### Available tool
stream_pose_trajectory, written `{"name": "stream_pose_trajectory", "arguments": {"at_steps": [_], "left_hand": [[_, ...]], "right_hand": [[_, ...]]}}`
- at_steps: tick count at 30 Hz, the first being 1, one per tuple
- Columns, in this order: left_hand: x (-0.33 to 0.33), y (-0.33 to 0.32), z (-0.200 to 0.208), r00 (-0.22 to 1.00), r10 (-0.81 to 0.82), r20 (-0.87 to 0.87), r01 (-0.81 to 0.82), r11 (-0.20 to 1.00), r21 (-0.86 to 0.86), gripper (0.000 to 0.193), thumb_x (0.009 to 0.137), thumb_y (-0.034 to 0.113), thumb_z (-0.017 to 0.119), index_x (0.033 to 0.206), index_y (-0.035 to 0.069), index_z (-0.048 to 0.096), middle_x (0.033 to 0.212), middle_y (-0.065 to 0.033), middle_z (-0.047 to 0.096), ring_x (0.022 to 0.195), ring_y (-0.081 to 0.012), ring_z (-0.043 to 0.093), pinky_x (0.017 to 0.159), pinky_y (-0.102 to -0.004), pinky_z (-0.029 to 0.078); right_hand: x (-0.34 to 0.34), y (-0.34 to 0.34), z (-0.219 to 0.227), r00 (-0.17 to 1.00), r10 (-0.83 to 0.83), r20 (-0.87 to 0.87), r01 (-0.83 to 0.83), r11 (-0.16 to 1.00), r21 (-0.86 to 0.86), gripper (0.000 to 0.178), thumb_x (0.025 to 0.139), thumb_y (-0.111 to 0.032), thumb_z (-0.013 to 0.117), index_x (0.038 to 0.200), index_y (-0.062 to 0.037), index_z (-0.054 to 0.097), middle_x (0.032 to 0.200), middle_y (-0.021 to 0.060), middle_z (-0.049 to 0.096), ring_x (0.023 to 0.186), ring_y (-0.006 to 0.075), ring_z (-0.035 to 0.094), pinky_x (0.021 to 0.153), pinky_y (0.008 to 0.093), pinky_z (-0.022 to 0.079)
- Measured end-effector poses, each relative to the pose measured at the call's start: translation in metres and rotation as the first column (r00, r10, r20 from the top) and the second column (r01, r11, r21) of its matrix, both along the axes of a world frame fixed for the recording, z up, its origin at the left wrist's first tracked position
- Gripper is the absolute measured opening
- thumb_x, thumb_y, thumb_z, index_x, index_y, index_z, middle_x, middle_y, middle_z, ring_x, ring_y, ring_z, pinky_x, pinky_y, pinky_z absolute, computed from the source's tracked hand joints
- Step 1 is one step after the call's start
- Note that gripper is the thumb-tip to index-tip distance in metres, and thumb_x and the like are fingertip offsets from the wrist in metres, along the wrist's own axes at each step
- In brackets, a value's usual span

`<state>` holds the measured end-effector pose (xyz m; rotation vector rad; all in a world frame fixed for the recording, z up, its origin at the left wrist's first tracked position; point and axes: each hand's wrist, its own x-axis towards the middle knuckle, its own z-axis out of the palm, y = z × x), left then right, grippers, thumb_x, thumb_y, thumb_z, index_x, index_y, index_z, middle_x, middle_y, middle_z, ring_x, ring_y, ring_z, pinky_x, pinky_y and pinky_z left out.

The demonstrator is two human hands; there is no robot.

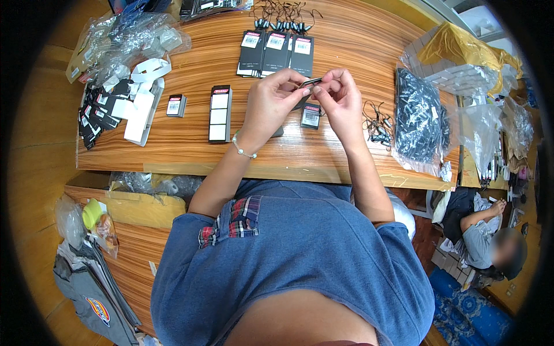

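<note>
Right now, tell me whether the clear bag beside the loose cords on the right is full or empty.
Full, or nearly: dark pieces show through most of the clear bag.

A small dark flat piece (311, 82) sits tilted between both hands (274, 98) (341, 101).

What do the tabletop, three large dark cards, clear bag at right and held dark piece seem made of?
Tabletop: glossy wood or laminate; striped grain, bright reflections.
Dark cards: probably paperboard, smooth; flat, straight edges, pale labels.
Clear bag: shiny plastic film; wrinkled, dark contents showing through.
Held dark piece: possibly card or plastic; too small to tell.
</note>
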<state>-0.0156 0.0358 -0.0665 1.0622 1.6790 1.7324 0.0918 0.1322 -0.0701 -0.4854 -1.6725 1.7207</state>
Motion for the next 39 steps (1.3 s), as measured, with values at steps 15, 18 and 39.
{"name": "stream_pose_trajectory", "arguments": {"at_steps": [15, 18, 39], "left_hand": [[0.003, -0.003, 0.015, 0.92, 0.005, -0.392, 0.02, 0.998, 0.06, 0.013, 0.071, 0.003, 0.064, 0.083, 0.006, 0.067, 0.085, -0.0031, 0.064, 0.078, -0.0179, 0.061, 0.069, -0.029, 0.049], [-0.002, -0.003, 0.016, 0.712, 0.139, -0.688, -0.035, 0.986, 0.164, 0.014, 0.067, 0.006, 0.065, 0.08, 0.011, 0.068, 0.084, 0.0007, 0.063, 0.085, -0.0185, 0.056, 0.077, -0.0327, 0.044], [-0.001, -0.014, 0.005, 0.888, 0.036, -0.458, 0.014, 0.994, 0.104, 0.033, 0.077, 0.001, 0.062, 0.109, 0.006, 0.06, 0.092, -0.0077, 0.064, 0.078, -0.0141, 0.061, 0.067, -0.0239, 0.05]], "right_hand": [[0.014, 0.007, 0.006, 0.992, 0.104, -0.067, -0.117, 0.965, -0.233, 0.022, 0.084, -0.001, 0.054, 0.104, -0.0014, 0.049, 0.08, 0.0046, 0.062, 0.077, 0.0103, 0.058, 0.071, 0.0225, 0.047], [0.019, 0.01, 0.015, 0.984, 0.17, -0.048, -0.177, 0.938, -0.298, 0.014, 0.086, -0.005, 0.053, 0.099, -0.0002, 0.056, 0.085, 0.0048, 0.062, 0.082, 0.01, 0.057, 0.076, 0.0238, 0.046], [0.019, 0.019, 0.054, 0.854, -0.011, -0.52, -0.124, 0.966, -0.225, 0.008, 0.09, -0.008, 0.05, 0.096, -0.003, 0.051, 0.077, 0.0056, 0.053, 0.075, 0.0136, 0.052, 0.074, 0.0276, 0.044]]}}
